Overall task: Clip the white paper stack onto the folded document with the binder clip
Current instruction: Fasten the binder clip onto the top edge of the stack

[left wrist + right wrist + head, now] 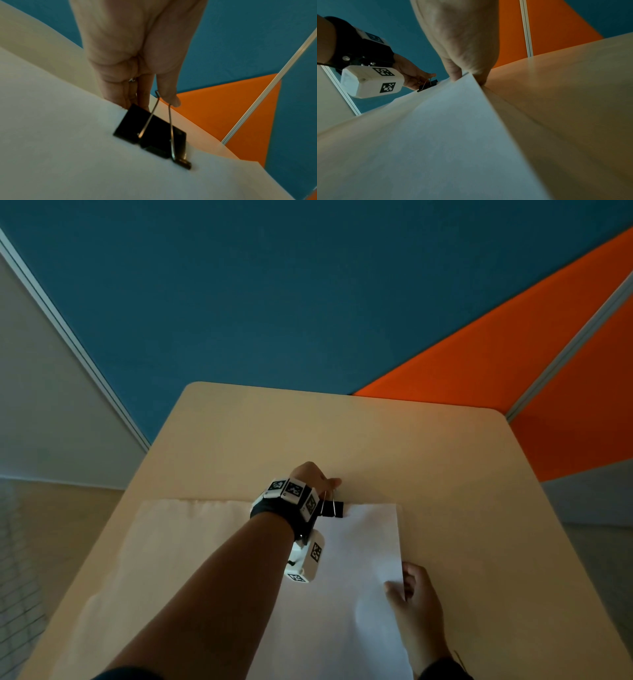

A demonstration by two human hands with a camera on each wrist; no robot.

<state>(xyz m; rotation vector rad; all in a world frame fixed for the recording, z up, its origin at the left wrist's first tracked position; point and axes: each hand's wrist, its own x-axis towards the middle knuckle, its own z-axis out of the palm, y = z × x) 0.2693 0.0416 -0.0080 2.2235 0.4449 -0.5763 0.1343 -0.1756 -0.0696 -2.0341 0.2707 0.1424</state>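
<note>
A black binder clip sits on the far edge of the white paper stack. My left hand pinches the clip's wire handles between thumb and fingers. The stack lies over the wider folded document, whose far edge shows to the left. My right hand pinches the stack's right edge, thumb on top and fingers underneath, lifting it slightly off the table.
The beige table ends at rounded far corners against blue and orange partition panels. Bare tabletop lies beyond and to the right of the papers. Floor shows at left.
</note>
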